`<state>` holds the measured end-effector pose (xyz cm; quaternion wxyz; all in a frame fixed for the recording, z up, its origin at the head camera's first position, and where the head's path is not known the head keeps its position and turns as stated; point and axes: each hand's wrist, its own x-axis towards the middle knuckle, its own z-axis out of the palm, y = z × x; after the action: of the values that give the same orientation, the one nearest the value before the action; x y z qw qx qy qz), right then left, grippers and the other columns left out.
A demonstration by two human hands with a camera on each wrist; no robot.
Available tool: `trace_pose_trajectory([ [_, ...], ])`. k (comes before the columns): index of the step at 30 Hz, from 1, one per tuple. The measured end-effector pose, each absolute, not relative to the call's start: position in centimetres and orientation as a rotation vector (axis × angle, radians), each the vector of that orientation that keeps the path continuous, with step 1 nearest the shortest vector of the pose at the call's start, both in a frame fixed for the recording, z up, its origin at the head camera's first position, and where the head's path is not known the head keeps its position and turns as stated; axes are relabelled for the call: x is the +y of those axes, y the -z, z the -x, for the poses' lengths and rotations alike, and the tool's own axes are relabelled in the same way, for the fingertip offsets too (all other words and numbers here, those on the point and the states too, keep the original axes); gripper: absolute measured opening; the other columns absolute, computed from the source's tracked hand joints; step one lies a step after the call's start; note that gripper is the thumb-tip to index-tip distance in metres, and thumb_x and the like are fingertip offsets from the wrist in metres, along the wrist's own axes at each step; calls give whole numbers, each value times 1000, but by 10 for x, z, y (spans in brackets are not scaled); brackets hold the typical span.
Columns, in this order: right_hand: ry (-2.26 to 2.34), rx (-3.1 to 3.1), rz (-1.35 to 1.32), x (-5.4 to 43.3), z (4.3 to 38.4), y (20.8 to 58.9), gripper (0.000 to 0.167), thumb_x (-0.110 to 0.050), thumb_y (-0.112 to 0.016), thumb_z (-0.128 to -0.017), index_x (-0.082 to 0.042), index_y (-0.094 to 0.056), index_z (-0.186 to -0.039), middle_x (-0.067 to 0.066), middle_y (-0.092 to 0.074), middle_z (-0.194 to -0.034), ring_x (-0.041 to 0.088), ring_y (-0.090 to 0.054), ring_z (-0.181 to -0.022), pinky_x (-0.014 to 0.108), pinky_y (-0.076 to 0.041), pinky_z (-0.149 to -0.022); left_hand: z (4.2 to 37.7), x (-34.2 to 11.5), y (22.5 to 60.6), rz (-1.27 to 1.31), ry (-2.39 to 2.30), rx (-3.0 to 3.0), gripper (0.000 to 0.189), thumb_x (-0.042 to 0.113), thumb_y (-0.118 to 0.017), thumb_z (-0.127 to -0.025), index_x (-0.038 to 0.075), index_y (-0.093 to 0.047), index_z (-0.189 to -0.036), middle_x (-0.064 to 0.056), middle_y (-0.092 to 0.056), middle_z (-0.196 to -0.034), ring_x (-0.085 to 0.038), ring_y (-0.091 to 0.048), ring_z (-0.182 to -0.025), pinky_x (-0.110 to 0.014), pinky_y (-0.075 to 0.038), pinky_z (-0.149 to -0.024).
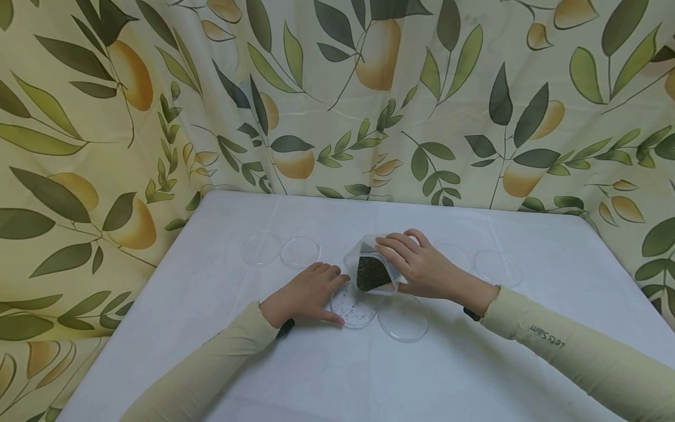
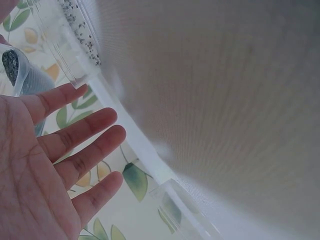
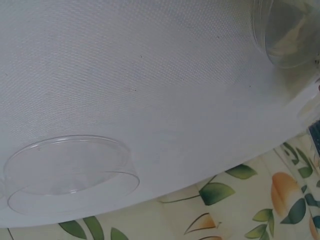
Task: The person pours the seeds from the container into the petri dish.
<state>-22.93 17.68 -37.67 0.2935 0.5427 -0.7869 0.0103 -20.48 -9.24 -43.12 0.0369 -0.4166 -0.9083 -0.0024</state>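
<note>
My right hand [image 1: 424, 266] grips a clear plastic cup [image 1: 350, 258] and holds it tilted. Dark granules, like small seeds or soil, have gathered against its lower side. Under the cup lies a round clear petri dish [image 1: 352, 321] scattered with dark specks, its far edge partly hidden. My left hand [image 1: 303, 293] is beside that dish, index finger and thumb extended at its rim. In the left wrist view, the fingers [image 2: 85, 160] are straight and spread. The right wrist view does not show the right hand's fingers.
Right of the speckled dish lies a clear dish or lid [image 1: 403, 319]. Two clear dishes [image 1: 300, 253] stand at the back left; two more, faint ones [image 1: 497, 268] are at the back right. A leaf-and-fruit patterned curtain [image 1: 337, 117] hangs behind the white table [image 1: 316, 375].
</note>
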Motion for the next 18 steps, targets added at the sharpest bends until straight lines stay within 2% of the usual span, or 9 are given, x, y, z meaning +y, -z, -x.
trace_pose_trajectory([
  [18, -20, -2085, -1438, 176, 231, 375, 94, -37, -92, -47, -2, -50, -123, 15, -57, -125, 29, -52, -112, 47, -41, -89, 205, -92, 432, 1275, 14, -2817, 85, 73, -60, -70, 15, -49, -131, -2, -54, -118, -19, -51, -110, -36, -39, -102],
])
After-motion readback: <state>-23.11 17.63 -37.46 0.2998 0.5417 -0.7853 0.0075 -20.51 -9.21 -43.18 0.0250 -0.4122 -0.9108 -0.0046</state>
